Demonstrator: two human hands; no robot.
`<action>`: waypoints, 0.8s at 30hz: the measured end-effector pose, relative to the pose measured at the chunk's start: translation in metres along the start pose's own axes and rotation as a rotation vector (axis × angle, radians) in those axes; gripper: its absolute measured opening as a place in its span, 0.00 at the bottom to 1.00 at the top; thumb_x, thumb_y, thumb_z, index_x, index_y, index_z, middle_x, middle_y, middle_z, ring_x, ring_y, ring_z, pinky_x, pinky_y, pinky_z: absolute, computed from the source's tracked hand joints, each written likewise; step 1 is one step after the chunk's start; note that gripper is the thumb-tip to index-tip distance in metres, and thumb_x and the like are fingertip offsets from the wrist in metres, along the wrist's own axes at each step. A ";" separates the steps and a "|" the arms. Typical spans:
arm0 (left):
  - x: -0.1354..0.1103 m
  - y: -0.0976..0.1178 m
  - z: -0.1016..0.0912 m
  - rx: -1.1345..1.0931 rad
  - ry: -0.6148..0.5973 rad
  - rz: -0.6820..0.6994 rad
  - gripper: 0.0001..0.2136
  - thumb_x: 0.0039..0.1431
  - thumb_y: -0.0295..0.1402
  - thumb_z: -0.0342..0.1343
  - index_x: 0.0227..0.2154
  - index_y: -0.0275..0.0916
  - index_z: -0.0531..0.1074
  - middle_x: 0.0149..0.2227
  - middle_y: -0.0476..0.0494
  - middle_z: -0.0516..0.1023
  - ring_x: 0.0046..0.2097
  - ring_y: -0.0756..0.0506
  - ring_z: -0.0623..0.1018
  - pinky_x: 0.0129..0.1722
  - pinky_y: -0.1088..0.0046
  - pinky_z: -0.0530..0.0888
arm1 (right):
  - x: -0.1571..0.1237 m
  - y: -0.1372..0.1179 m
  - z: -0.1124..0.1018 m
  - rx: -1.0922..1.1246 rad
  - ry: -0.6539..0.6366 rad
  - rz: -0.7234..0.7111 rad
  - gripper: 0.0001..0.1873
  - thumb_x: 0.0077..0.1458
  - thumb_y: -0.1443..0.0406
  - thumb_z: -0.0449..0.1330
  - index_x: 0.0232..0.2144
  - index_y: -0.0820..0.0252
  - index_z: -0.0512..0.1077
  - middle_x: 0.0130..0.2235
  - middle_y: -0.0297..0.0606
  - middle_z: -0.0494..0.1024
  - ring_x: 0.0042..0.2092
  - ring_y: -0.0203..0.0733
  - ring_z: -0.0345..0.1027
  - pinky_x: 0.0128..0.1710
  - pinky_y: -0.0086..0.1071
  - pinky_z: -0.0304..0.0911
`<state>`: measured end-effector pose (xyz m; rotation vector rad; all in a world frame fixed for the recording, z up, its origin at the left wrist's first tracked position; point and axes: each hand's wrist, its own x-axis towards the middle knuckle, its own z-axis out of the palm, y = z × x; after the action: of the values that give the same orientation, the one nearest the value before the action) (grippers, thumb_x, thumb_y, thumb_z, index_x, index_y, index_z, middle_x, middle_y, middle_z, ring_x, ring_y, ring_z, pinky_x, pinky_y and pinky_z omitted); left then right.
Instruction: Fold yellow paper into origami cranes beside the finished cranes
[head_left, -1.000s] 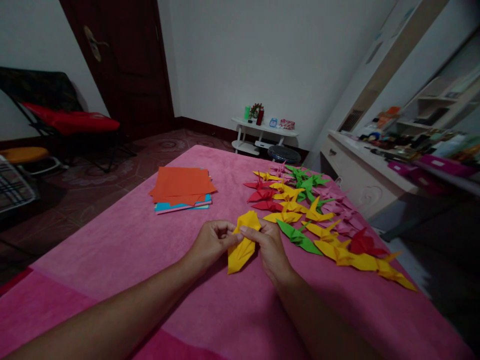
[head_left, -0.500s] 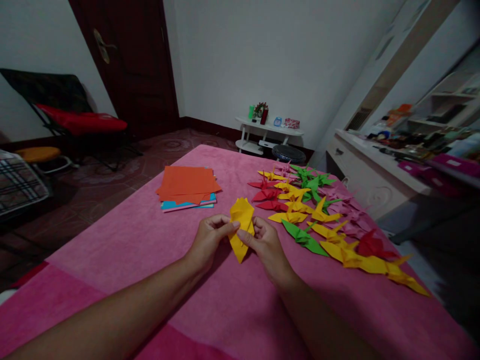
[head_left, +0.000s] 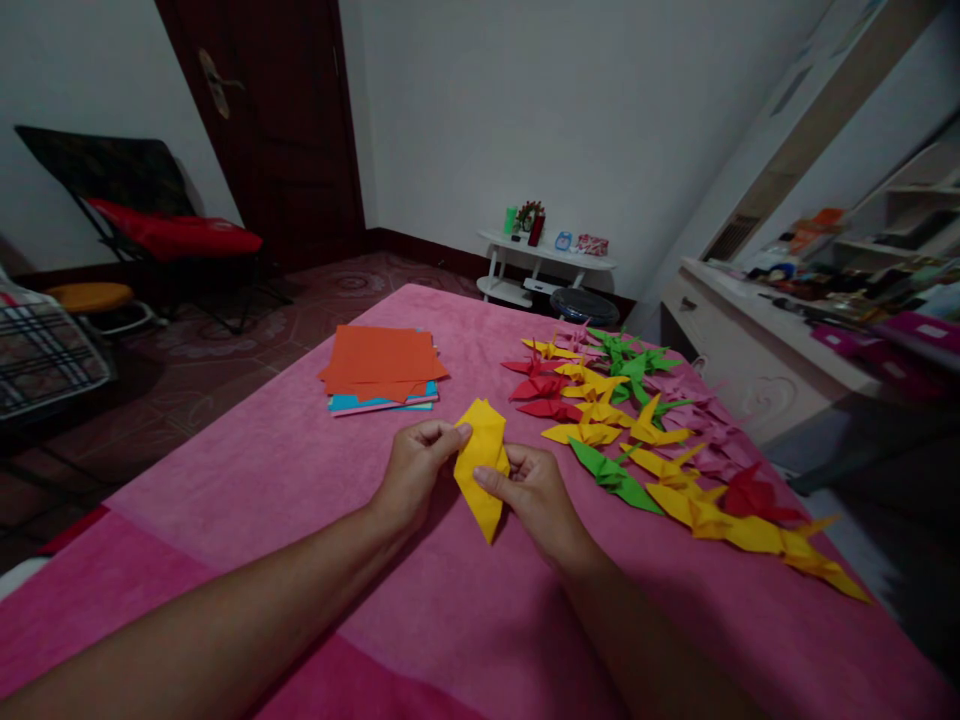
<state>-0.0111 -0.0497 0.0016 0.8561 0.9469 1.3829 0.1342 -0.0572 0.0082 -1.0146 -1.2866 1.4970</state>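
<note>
A folded piece of yellow origami paper [head_left: 481, 455], pointed at its lower end, is held up between both hands above the pink-covered table [head_left: 300, 480]. My left hand [head_left: 420, 465] pinches its upper left edge, thumb on the front face. On the other side my right hand [head_left: 534, 490] grips the right edge, its thumb pressed across the middle of the paper. The fingers behind the paper are partly hidden. To the right lie several folded paper cranes in yellow [head_left: 585, 433], green [head_left: 611, 475], red [head_left: 551, 410] and pink.
A stack of square paper, orange sheets [head_left: 384, 355] on top and blue beneath, lies at the table's left far side. Beyond the table stand a small white shelf table [head_left: 551, 252] and a round dark stool [head_left: 585, 305]. A cluttered dresser [head_left: 757, 330] borders the right.
The yellow paper has turned slightly, its lower tip now lower and further right. My left thumb has shifted up towards the paper's upper left edge. The whole view has moved a little.
</note>
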 end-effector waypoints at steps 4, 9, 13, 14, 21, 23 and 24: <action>0.001 -0.003 -0.001 -0.002 0.011 0.019 0.18 0.52 0.42 0.62 0.16 0.35 0.66 0.17 0.53 0.62 0.21 0.55 0.60 0.22 0.77 0.56 | -0.001 0.000 0.002 -0.001 -0.009 0.017 0.13 0.41 0.60 0.70 0.29 0.63 0.78 0.28 0.35 0.77 0.27 0.36 0.67 0.28 0.28 0.61; -0.003 -0.001 0.006 0.006 -0.081 0.017 0.15 0.49 0.44 0.64 0.25 0.34 0.74 0.24 0.49 0.72 0.26 0.52 0.69 0.26 0.77 0.64 | 0.000 0.003 0.001 0.032 0.049 0.007 0.12 0.41 0.61 0.69 0.28 0.63 0.77 0.27 0.35 0.76 0.26 0.35 0.65 0.26 0.28 0.59; -0.007 0.000 0.011 0.030 -0.149 -0.055 0.15 0.40 0.38 0.71 0.28 0.32 0.77 0.28 0.45 0.77 0.28 0.49 0.73 0.30 0.75 0.68 | 0.000 0.003 0.000 0.037 0.107 0.002 0.11 0.40 0.61 0.69 0.23 0.63 0.74 0.23 0.32 0.73 0.23 0.33 0.62 0.24 0.27 0.58; -0.007 0.000 0.011 0.038 -0.137 -0.067 0.15 0.40 0.38 0.70 0.27 0.31 0.77 0.27 0.44 0.77 0.27 0.50 0.73 0.29 0.75 0.67 | 0.000 0.003 0.000 0.022 0.115 0.004 0.12 0.40 0.61 0.69 0.22 0.63 0.73 0.22 0.31 0.72 0.23 0.32 0.61 0.23 0.26 0.56; -0.004 -0.002 0.006 0.041 -0.069 -0.121 0.15 0.40 0.39 0.70 0.22 0.31 0.75 0.21 0.47 0.74 0.22 0.53 0.69 0.23 0.77 0.63 | 0.004 0.004 -0.001 -0.040 0.051 -0.012 0.15 0.38 0.60 0.70 0.21 0.61 0.68 0.22 0.29 0.69 0.23 0.31 0.59 0.23 0.26 0.55; -0.002 -0.002 0.005 0.061 -0.068 -0.127 0.16 0.39 0.39 0.70 0.20 0.31 0.74 0.20 0.48 0.73 0.21 0.53 0.68 0.22 0.78 0.62 | 0.005 0.005 -0.002 -0.027 0.067 -0.030 0.17 0.40 0.58 0.70 0.22 0.60 0.66 0.22 0.29 0.69 0.24 0.32 0.60 0.24 0.26 0.56; -0.002 -0.002 0.005 0.077 -0.076 -0.132 0.16 0.38 0.39 0.71 0.20 0.31 0.74 0.20 0.48 0.72 0.21 0.54 0.68 0.22 0.78 0.62 | 0.006 0.005 -0.003 -0.017 0.080 -0.039 0.17 0.42 0.58 0.69 0.23 0.60 0.66 0.23 0.29 0.69 0.25 0.32 0.62 0.25 0.26 0.57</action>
<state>-0.0061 -0.0515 0.0020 0.8822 0.9859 1.1996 0.1345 -0.0514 0.0029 -1.0445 -1.2573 1.4042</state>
